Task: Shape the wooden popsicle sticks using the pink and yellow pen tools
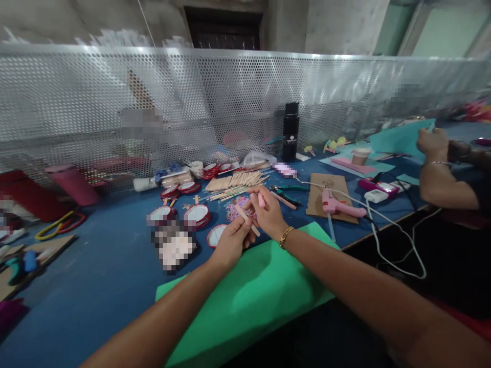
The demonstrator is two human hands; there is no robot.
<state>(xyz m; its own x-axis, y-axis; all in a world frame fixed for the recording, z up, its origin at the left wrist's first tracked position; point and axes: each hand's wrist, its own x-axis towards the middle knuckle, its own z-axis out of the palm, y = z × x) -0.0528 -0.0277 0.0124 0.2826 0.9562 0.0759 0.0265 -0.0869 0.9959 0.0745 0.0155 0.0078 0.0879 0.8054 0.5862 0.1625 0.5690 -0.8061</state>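
My left hand (235, 237) pinches a flat wooden craft stick (241, 212), held slantwise above the table's front edge. Close against it, my right hand (268, 212) is closed around a small pink object (261, 200); its kind is hidden by the fingers. Behind both hands lies a tangle of thin pink and purple loops (231, 210). A small round red-rimmed drum (216, 235) with a white face is partly covered by my left hand. Green foam sheet (245, 291) spreads beneath my forearms. More craft sticks (245, 180) are heaped farther back.
A pink glue gun (341, 208) rests on cardboard (316, 185), its white cable looping right. Green-handled pliers (287, 194) lie nearby. A black bottle (290, 132) stands by the perforated metal screen (238, 92). At right, a co-worker's hand (433, 143) holds a blue sheet (402, 137).
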